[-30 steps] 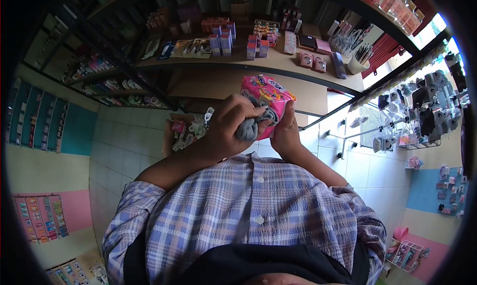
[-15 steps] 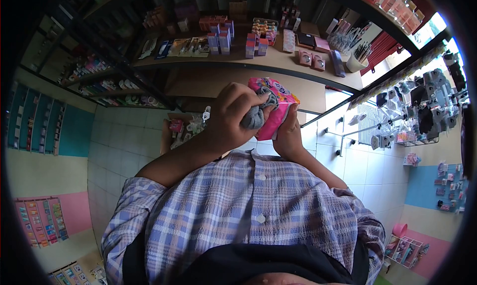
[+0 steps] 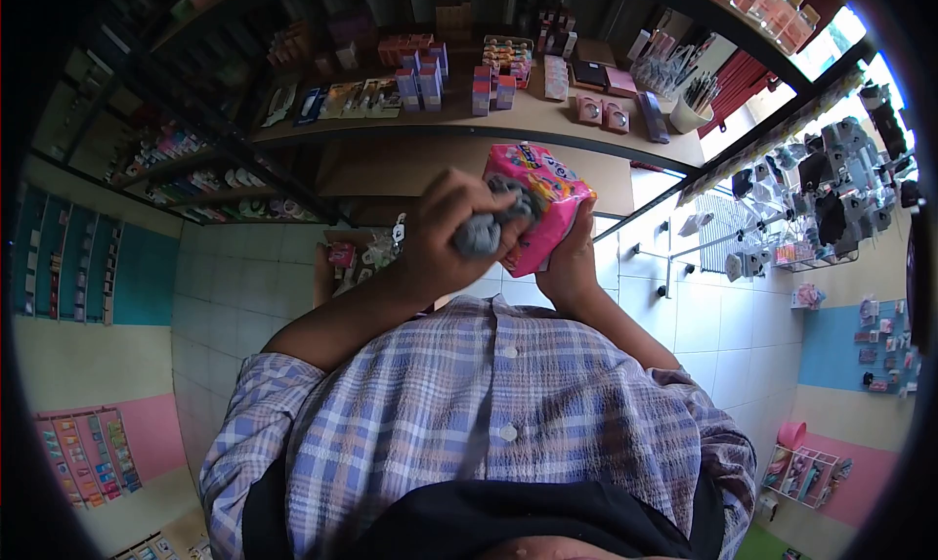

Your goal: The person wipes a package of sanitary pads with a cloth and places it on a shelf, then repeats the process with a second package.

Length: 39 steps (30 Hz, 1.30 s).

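A bright pink package (image 3: 555, 208) with a colourful printed face is held up in front of my chest. My right hand (image 3: 451, 230) is closed around a bunched grey cloth (image 3: 481, 234), which lies against the package's left side. My left hand (image 3: 572, 263) grips the package from its right and lower side, with the fingers partly hidden behind it. Both hands are above the plaid shirt and in front of the shelf's lower board.
A shelf (image 3: 391, 128) ahead carries small purple boxes (image 3: 421, 88), pink compacts (image 3: 602, 113) and a white cup (image 3: 692, 116) of brushes. An open carton (image 3: 324, 277) stands low at the left. Hanging goods (image 3: 831, 198) line a rack at the right.
My right hand and the grey cloth have shifted slightly left. The package has turned so more of its printed face shows. The view has moved a little.
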Available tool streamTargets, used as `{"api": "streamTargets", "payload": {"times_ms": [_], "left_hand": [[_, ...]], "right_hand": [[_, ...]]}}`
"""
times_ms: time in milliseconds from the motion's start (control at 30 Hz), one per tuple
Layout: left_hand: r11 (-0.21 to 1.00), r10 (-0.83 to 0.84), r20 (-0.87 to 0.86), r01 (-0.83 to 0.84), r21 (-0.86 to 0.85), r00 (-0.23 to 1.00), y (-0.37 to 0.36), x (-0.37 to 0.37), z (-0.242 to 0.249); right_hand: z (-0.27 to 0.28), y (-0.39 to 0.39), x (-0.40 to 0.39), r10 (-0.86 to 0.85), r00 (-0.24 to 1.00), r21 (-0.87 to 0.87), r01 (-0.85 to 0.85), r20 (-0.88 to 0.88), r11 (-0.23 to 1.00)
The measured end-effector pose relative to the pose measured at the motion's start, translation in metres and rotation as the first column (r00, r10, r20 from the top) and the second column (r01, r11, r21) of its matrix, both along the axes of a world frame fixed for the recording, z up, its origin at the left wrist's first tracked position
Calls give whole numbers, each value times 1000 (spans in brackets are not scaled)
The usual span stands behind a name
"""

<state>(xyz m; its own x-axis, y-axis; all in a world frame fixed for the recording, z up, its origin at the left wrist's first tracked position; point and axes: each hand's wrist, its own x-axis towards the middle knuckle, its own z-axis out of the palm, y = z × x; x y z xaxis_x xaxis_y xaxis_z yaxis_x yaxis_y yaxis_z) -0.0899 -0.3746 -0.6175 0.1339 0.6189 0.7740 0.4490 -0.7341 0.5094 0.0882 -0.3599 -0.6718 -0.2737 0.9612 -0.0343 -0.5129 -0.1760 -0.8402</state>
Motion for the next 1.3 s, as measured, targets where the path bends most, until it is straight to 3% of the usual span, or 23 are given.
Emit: {"api": "streamTargets", "payload": {"times_ms": [100, 167, 233, 267, 300, 333, 367, 433, 500, 567, 633, 700, 733, 767, 833, 900, 967, 1033, 1100, 1133, 1233, 1300], "left_hand": [[994, -105, -47, 104, -27, 993, -6, -3, -13], [937, -254, -12, 243, -249, 967, -5, -20, -18], [945, -169, 44, 174, -276, 985, -1, -28, -9], [949, -85, 176, 134, -286, 981, 2, -29, -3], [949, 4, 303, 92, -301, 953, 5, -29, 2], [972, -120, 228, 161, -171, 966, 10, -28, 6], [971, -116, 228, 158, -178, 967, 9, -25, 12], [943, -317, -211, 283, -178, 925, 8, -21, 24], [939, -272, -139, 231, -254, 952, 15, -25, 12], [951, 12, -116, -48, -307, 993, 25, -30, 6], [961, -41, -76, 19, -276, 996, 16, -25, 15], [933, -338, -172, 307, -186, 925, 3, -14, 24], [930, -350, -170, 320, -179, 921, 3, -11, 19], [930, -350, -167, 321, -178, 922, 6, -13, 15], [936, -196, -95, 157, -314, 976, 19, -25, 6], [951, -138, -106, 102, -292, 985, 30, -38, -6], [941, 52, -106, -84, -328, 993, 34, -45, -13], [941, 37, -76, -60, -332, 996, 24, -41, -1], [939, -292, -55, 276, -204, 955, 13, -29, 5], [932, -357, -197, 335, -137, 913, 10, -26, 9], [933, -289, -113, 254, -253, 950, 18, -31, -9], [936, -198, -64, 169, -309, 978, 32, -45, -18]], "right_hand": [[-10, 4, 5, 13, 992, -54, -20, -124, 998], [-21, 15, 13, 28, 991, 28, -25, -130, 999], [-10, 17, 13, 97, 994, 484, -104, 40, 869], [-4, 14, 12, 186, 980, 389, -145, -71, 910], [-5, 13, 10, 188, 979, 385, -146, -74, 911], [-6, 13, 9, 243, 970, 406, -213, -24, 889], [-7, 11, 9, 296, 955, 423, -280, 28, 862], [-6, 6, 14, 316, 940, 368, -340, 127, 865], [-6, 3, 15, 300, 911, 353, -390, 283, 851], [-10, 3, 14, 286, 916, 347, -376, 283, 859], [-12, 4, 14, 190, 883, 357, -359, 429, 863], [-9, 5, 15, 171, 877, 402, -370, 449, 838], [-6, 7, 16, 156, 866, 451, -391, 474, 802], [-6, 7, 17, 156, 865, 450, -393, 477, 802], [-5, 4, 19, 262, 864, 384, -438, 431, 813], [-7, 3, 18, 228, 863, 395, -421, 450, 817], [-9, 4, 17, 192, 862, 407, -404, 469, 819], [-12, 7, 15, -13, 803, 534, -384, 596, 754], [-5, 9, 14, -29, 782, 543, -406, 623, 735], [-2, 11, 13, -48, 760, 556, -430, 649, 712], [-5, 14, 16, -53, 742, 584, -479, 668, 655], [-8, 12, 16, -23, 767, 562, -449, 641, 694]]}}
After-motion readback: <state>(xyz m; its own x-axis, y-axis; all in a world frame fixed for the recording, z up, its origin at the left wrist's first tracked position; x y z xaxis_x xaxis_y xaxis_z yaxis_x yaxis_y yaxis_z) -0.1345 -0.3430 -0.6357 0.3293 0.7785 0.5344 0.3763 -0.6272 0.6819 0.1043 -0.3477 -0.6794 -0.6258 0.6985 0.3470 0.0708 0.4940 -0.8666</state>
